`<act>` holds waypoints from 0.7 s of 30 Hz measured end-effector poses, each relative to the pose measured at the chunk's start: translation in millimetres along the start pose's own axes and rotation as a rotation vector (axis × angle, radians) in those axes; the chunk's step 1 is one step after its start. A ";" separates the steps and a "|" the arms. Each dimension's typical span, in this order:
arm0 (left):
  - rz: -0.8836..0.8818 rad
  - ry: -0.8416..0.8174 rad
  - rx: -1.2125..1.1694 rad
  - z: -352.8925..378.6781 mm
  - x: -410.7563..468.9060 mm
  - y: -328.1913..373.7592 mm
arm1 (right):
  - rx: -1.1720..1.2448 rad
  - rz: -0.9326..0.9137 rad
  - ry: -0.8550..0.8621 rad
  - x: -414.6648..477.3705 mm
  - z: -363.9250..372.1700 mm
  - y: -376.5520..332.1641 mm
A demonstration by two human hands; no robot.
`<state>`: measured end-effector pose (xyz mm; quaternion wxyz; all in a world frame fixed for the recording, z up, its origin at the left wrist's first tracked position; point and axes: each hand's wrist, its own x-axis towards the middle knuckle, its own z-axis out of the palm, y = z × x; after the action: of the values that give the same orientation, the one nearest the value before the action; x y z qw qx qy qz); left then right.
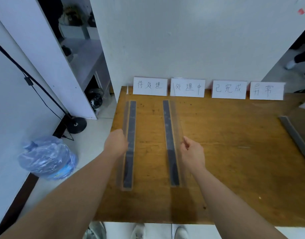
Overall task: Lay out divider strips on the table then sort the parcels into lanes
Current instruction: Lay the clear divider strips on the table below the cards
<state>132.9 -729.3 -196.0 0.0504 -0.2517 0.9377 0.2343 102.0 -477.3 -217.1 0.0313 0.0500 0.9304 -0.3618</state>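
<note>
At three o'clock from the right hand (193, 152), which pinches the middle strip (169, 128), a spare strip (296, 138) slants eleven-to-five; left hand (116, 144) grips left strip (131, 121).

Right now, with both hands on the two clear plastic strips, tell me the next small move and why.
Probably release both and reach the right hand for the grey strip at the wooden table's right edge. The left clear strip, held by the left hand, and the right clear strip already lie flat, flanking the first white card; the other cards have no divider.
</note>
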 end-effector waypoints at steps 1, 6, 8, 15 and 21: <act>0.009 -0.005 0.003 -0.8 4.2 -3.9 | -0.001 0.006 0.011 -0.7 3.6 -2.6; 0.012 -0.013 -0.044 -1.8 18.2 -15.0 | 0.003 0.039 0.017 -4.1 14.0 -12.9; 0.013 -0.020 -0.056 -2.6 21.6 -17.9 | 0.004 0.051 0.013 -4.3 16.8 -15.0; 0.002 -0.032 -0.053 -5.2 27.5 -14.8 | 0.022 0.076 0.009 3.8 19.4 -22.2; -0.018 -0.027 -0.067 -2.8 24.6 -8.9 | 0.009 0.077 0.034 7.7 19.1 -22.4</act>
<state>116.0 -748.5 -202.5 0.0569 -0.2585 0.9263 0.2683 92.2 -506.1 -216.9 0.0292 0.0920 0.9265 -0.3638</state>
